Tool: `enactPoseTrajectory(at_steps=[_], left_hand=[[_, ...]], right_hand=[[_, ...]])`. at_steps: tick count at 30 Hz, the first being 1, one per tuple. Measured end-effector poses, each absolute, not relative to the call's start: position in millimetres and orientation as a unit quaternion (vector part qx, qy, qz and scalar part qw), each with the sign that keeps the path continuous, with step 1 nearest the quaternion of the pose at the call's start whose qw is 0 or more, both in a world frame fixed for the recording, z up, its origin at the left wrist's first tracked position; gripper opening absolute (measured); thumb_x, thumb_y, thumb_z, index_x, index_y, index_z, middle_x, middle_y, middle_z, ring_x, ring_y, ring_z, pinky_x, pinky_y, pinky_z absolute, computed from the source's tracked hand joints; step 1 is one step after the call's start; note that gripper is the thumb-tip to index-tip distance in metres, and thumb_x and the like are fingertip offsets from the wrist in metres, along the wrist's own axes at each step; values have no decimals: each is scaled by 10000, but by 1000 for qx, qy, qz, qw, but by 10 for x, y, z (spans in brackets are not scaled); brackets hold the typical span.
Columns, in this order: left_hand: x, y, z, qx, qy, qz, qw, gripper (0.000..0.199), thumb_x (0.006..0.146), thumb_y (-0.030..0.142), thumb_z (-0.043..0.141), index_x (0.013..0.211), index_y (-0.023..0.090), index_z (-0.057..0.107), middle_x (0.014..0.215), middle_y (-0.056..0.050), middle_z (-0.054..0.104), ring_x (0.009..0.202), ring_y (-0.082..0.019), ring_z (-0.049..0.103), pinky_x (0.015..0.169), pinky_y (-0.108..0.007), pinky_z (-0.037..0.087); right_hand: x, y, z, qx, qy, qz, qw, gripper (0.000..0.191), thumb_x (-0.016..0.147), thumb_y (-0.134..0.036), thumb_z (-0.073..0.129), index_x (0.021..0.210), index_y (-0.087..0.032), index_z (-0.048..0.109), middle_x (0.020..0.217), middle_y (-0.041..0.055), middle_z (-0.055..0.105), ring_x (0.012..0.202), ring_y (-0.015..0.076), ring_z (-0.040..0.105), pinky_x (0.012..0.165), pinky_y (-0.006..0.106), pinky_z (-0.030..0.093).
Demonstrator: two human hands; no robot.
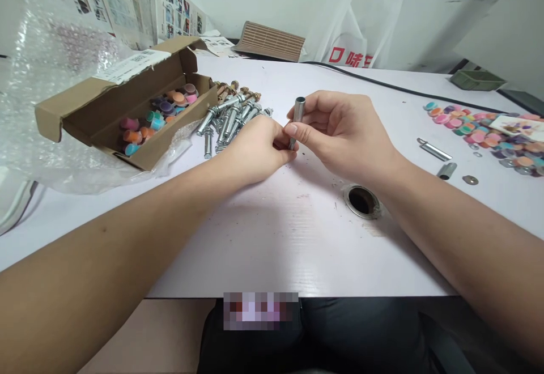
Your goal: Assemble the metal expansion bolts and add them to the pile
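Observation:
A shiny metal sleeve stands nearly upright between my two hands, its open round end facing up. My right hand pinches it between thumb and fingers. Lower down, my left hand has its fingers closed around the bottom end, and they hide most of that end. Whether anything sits inside the sleeve, I cannot tell. Just beyond my left hand lies a pile of silver expansion bolts with nuts and washers on them. Several brownish-gold bolts lie behind these.
On the left, an open cardboard box holds coloured plugs, with bubble wrap around it. A round hole opens in the table right of centre. Farther right are two loose sleeves, a washer and many coloured plugs.

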State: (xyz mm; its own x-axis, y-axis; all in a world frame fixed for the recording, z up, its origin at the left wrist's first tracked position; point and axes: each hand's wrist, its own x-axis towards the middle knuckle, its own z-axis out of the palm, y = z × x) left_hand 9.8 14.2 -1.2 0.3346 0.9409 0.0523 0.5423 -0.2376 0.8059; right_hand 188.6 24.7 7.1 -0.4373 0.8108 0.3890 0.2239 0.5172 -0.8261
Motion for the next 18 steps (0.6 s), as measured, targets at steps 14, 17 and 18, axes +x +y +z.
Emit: enactPoseTrajectory(at_steps=[14,17,18], left_hand=[[120,140,13,729,516,281,351,118,806,107,746,693,134,727,595,31,614,651,-113,527,681,-278,401],[113,139,18,732,512,282,350,106,801,116,742,700,142,723,597,34,605,651,-116,520,700,-284,412],[111,137,21,732,509,283,353,102,801,117,736,703,144,720,608,32,607,656,-118,520,706,-287,414]], right_hand=[[1926,283,129,-353,-746,430,366,461,748,-516,965,804,-185,649,873,44,742,837,179,710,695,306,582],[1930,279,153,-364,-751,427,348,424,775,-501,949,807,-187,666,844,44,743,811,184,707,660,310,562],[1926,272,155,-365,-759,407,353,415,786,-492,943,796,-189,660,840,45,740,806,186,704,669,320,566]])
